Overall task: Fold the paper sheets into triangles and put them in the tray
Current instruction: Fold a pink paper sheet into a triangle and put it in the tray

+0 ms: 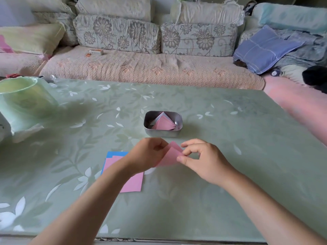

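Both hands pinching pink sheet (170, 155), raised

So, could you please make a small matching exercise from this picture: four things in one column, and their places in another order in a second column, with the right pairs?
Things:
1. metal tray
2. pink sheet being folded
3. flat paper stack
4. blue checked pillow

Places:
A. on the sofa, far right
B. held between left hand and right hand
C. on the table, just beyond the hands
D. on the table, partly under the left forearm

Pairs: 1-C, 2-B, 3-D, 4-A
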`<action>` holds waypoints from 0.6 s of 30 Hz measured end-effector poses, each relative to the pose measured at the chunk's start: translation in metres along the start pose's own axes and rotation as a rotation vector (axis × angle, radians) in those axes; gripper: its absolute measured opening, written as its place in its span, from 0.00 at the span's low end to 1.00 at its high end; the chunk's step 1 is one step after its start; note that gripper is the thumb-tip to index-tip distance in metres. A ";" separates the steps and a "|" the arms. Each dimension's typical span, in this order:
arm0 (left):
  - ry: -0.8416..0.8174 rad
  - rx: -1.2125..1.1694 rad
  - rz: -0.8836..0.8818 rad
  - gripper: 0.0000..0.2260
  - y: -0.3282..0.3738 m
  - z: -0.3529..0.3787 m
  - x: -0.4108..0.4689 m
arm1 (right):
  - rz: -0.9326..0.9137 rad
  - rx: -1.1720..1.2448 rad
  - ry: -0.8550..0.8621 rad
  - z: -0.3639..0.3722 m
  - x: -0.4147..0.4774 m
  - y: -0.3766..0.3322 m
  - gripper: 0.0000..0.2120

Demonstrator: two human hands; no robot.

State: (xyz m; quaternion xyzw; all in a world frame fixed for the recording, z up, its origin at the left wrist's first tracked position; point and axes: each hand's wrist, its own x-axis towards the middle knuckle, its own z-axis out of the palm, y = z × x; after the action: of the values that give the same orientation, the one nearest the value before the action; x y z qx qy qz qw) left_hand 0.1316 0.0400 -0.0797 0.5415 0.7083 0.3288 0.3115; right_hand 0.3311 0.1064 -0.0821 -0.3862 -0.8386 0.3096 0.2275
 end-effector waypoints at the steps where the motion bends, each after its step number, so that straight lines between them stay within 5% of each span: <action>1: -0.016 -0.009 0.001 0.06 0.001 0.001 -0.001 | 0.046 0.046 0.001 0.000 0.002 0.002 0.07; 10: -0.073 -0.310 -0.046 0.15 0.007 0.003 -0.008 | 0.220 0.268 -0.011 -0.001 0.007 0.003 0.04; 18: 0.089 -0.308 0.003 0.05 0.001 0.013 -0.003 | 0.241 0.392 0.000 0.001 0.007 0.001 0.04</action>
State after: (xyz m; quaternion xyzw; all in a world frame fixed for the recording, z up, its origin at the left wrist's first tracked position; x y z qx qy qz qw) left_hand 0.1439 0.0386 -0.0862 0.4735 0.6617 0.4575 0.3586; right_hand 0.3273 0.1119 -0.0824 -0.4322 -0.7102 0.4914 0.2595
